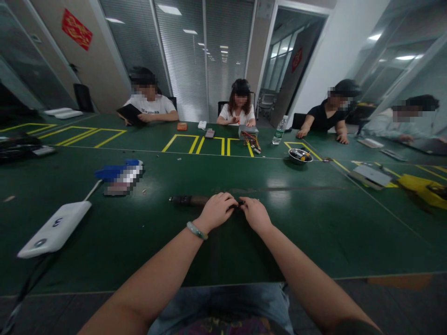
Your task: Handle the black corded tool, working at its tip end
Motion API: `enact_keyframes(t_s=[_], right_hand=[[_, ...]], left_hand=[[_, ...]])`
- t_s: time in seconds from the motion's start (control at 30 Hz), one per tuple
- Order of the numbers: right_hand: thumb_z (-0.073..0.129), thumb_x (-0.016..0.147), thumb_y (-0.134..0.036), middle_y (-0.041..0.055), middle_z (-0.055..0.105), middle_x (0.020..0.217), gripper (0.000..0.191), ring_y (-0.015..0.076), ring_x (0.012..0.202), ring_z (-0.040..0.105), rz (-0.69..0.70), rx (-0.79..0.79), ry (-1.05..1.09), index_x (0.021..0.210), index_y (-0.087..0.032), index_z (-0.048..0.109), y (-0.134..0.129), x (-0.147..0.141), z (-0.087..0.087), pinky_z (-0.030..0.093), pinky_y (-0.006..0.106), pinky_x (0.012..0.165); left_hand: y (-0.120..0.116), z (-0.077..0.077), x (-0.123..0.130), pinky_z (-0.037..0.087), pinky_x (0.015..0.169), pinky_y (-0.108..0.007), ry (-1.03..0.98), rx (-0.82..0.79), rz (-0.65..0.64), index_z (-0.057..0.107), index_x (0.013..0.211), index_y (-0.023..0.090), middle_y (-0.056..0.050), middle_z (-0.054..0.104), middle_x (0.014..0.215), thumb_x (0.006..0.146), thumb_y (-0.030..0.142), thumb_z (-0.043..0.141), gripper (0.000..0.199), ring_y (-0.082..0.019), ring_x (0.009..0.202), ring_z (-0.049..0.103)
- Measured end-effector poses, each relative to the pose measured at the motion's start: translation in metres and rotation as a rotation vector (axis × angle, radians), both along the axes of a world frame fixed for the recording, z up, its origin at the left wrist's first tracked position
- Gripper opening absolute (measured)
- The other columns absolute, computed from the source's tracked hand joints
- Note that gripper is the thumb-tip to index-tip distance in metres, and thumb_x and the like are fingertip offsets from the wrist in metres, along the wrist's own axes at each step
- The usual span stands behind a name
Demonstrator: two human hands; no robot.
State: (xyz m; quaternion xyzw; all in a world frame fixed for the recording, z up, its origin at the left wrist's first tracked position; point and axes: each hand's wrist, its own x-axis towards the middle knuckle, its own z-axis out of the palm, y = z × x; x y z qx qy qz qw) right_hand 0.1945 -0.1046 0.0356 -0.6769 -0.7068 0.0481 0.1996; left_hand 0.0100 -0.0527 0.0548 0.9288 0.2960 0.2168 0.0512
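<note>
A dark, rod-shaped tool that looks like an electric screwdriver (190,200) lies across the green table, its small metal tip pointing left and its body brownish. My left hand (218,211), with a pale green bangle (196,230) at the wrist, is closed over the tool's right part, which it largely hides. Close beside it, my right hand (256,215) has its fingertips pinched at the tool's dark right end. The fingertips of both hands nearly meet there, and exactly what the right fingers grip is too small to make out.
To the left lie a white power bank (57,230) with a cable and a phone-like item (124,180) beside something blue. A metal bowl (300,157), a water bottle (279,131), and a box with coloured wires (248,133) stand farther off. Several people sit across the table.
</note>
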Motion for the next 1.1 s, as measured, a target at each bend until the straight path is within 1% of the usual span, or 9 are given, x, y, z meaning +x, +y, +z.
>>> enact_keyframes(t_s=[0.1,0.23,0.33,0.43,0.63,0.73,0.83,1.0,1.1], right_hand=[[0.045,0.096,-0.017,0.0118,0.065,0.115,0.035,0.0222,0.109,0.056,0.032,-0.036,-0.093,0.128,-0.017,0.060,0.007,-0.001,0.001,0.034,0.036,0.103],[0.044,0.096,-0.019,0.0102,0.067,0.104,0.032,0.0225,0.099,0.060,0.046,-0.089,-0.175,0.119,-0.023,0.067,0.013,-0.001,0.008,0.038,0.035,0.097],[0.045,0.096,-0.023,0.0091,0.067,0.094,0.028,0.0221,0.091,0.062,0.027,-0.104,-0.173,0.107,-0.025,0.071,0.015,-0.001,0.010,0.041,0.033,0.089],[0.047,0.095,-0.025,0.0086,0.069,0.093,0.027,0.0209,0.086,0.063,-0.002,-0.113,-0.165,0.107,-0.026,0.072,0.016,-0.002,0.010,0.043,0.031,0.083],[0.047,0.095,-0.027,0.0051,0.071,0.100,0.028,0.0208,0.093,0.065,-0.053,-0.124,-0.078,0.110,-0.029,0.071,0.018,-0.002,0.007,0.043,0.033,0.090],[0.047,0.095,-0.026,0.0042,0.072,0.100,0.029,0.0202,0.094,0.065,-0.068,-0.136,-0.054,0.110,-0.030,0.071,0.022,-0.004,0.006,0.043,0.032,0.092],[0.049,0.094,-0.027,0.0031,0.072,0.100,0.029,0.0192,0.093,0.065,-0.097,-0.166,-0.049,0.112,-0.033,0.071,0.033,0.001,0.007,0.044,0.029,0.089],[0.053,0.092,-0.028,0.0029,0.071,0.106,0.028,0.0188,0.098,0.065,-0.222,-0.213,-0.049,0.113,-0.031,0.071,0.046,0.048,0.016,0.046,0.024,0.085],[0.052,0.092,-0.028,0.0060,0.071,0.106,0.030,0.0211,0.099,0.065,-0.382,-0.246,-0.063,0.115,-0.028,0.071,0.027,0.105,0.030,0.047,0.025,0.084]], left_hand=[[0.000,0.000,0.001,0.044,0.090,-0.039,0.010,0.001,0.002,0.063,0.107,0.027,-0.004,0.059,0.111,0.090,0.023,0.056,0.019,-0.022,0.104,0.054],[0.000,0.000,0.000,0.044,0.090,-0.038,0.014,0.007,-0.006,0.062,0.108,0.026,-0.004,0.060,0.111,0.089,0.021,0.056,0.021,-0.022,0.103,0.054],[0.001,0.000,-0.001,0.044,0.091,-0.037,-0.006,0.009,-0.016,0.059,0.114,0.027,-0.003,0.060,0.113,0.088,0.020,0.057,0.026,-0.022,0.105,0.055],[0.000,-0.001,-0.002,0.043,0.096,-0.038,-0.036,0.002,-0.009,0.053,0.124,0.026,-0.004,0.061,0.118,0.088,0.021,0.058,0.037,-0.022,0.109,0.055],[-0.001,-0.001,-0.002,0.036,0.109,-0.043,-0.056,0.025,-0.012,0.042,0.139,0.024,-0.006,0.060,0.126,0.088,0.023,0.059,0.054,-0.021,0.117,0.054],[-0.002,0.004,-0.003,0.028,0.116,-0.045,-0.096,0.065,-0.027,0.044,0.138,0.023,-0.006,0.059,0.128,0.090,0.022,0.055,0.049,-0.020,0.121,0.052],[0.000,0.007,-0.007,0.028,0.117,-0.046,-0.149,0.086,-0.046,0.053,0.131,0.024,-0.005,0.061,0.126,0.093,0.019,0.048,0.039,-0.019,0.120,0.053],[0.011,0.006,-0.020,0.033,0.115,-0.047,-0.249,0.089,0.039,0.060,0.123,0.024,-0.004,0.065,0.119,0.093,0.017,0.045,0.034,-0.019,0.115,0.057],[0.016,0.004,-0.025,0.035,0.113,-0.047,-0.290,0.071,0.092,0.060,0.123,0.025,-0.004,0.065,0.116,0.093,0.018,0.046,0.034,-0.019,0.113,0.058]])
